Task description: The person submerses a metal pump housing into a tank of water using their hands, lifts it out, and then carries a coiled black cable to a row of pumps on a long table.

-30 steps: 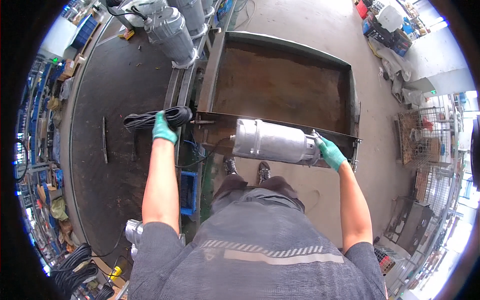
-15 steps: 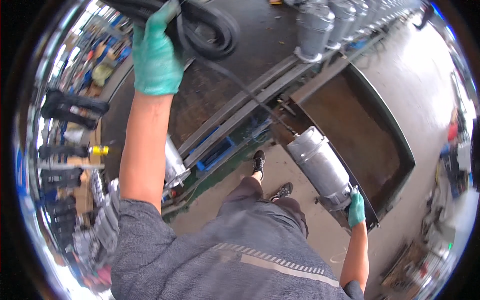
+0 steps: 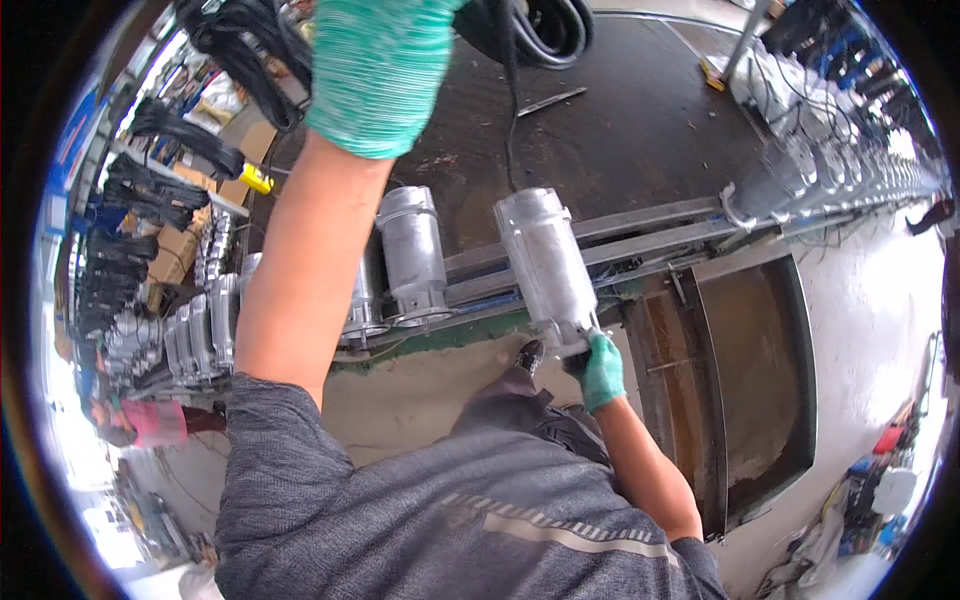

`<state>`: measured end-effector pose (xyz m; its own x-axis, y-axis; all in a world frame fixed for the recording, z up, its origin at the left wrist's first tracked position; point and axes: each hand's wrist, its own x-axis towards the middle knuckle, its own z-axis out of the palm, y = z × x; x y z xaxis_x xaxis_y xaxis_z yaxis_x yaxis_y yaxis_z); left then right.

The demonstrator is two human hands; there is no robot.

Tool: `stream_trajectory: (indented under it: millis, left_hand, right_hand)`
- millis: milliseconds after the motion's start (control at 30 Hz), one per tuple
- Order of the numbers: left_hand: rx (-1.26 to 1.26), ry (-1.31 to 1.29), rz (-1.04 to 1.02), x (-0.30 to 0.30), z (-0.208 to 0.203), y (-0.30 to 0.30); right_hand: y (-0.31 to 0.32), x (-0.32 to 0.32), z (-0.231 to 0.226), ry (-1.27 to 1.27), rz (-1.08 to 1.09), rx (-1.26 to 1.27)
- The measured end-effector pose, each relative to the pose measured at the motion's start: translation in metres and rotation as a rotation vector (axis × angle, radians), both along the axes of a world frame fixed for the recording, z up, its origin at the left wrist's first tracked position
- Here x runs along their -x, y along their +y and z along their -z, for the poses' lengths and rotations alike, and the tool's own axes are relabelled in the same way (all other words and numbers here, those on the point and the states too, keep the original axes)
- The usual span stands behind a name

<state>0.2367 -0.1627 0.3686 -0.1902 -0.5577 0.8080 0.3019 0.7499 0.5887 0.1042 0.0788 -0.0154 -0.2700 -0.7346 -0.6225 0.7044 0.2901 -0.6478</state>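
Observation:
My left hand (image 3: pixel 380 80), in a green glove, is raised at the top edge, its fingers cut off by the frame. Beside it hangs a coil of black cable (image 3: pixel 570 48), which it grips. One strand of cable (image 3: pixel 511 120) runs down from the coil to the top of a silver cylindrical pump (image 3: pixel 548 265). My right hand (image 3: pixel 603 375), also gloved in green, is closed on the pump's lower end. The pump tilts slightly, held off the floor in front of the bench edge.
More silver pumps (image 3: pixel 412 250) stand along the bench (image 3: pixel 640 120) to the left, and another row (image 3: pixel 790 175) lines it at right. An open metal trough (image 3: pixel 760 370) sits right of me. Black cable coils (image 3: pixel 190 140) hang at far left, near a person in pink (image 3: pixel 155 423).
I have turned right, so the bench now lies ahead. The pump has moved from over the trough to the bench edge and stands more upright. Both hands keep their hold.

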Motion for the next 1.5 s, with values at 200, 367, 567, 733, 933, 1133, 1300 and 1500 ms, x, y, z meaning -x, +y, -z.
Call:
stream_trajectory:
  millis: [200,367,567,733,933,1133,1300,1500]
  left_hand:
    - [-0.085,-0.046,-0.063,-0.043,0.041,-0.034]
    - [-0.128,-0.141,-0.13,-0.087,0.081,-0.056]
    - [-0.303,-0.168,-0.03,-0.101,0.097,-0.063]
    - [-0.379,-0.193,0.027,-0.122,0.118,-0.075]
    - [-0.386,-0.256,0.076,-0.114,0.13,-0.091]
    - [-0.354,-0.388,-0.042,-0.125,0.158,-0.089]
    - [-0.4,-0.528,-0.135,-0.13,0.182,-0.106]
    - [-0.138,-0.513,-0.478,-0.11,0.145,-0.138]
  right_hand:
    - [-0.09,-0.066,0.02,-0.178,-0.023,-0.034]
    - [-0.104,-0.1,0.031,0.073,-0.228,0.003]
    - [-0.128,-0.092,0.056,0.065,-0.179,0.045]
    - [-0.12,-0.099,0.034,-0.127,-0.187,-0.058]
    - [-0.123,-0.095,0.057,-0.107,-0.252,-0.078]
    - [-0.119,-0.085,0.031,0.062,-0.563,-0.046]
    - [-0.083,-0.027,0.069,0.47,-0.732,0.075]
    - [-0.031,0.054,0.024,0.157,-0.241,-0.126]
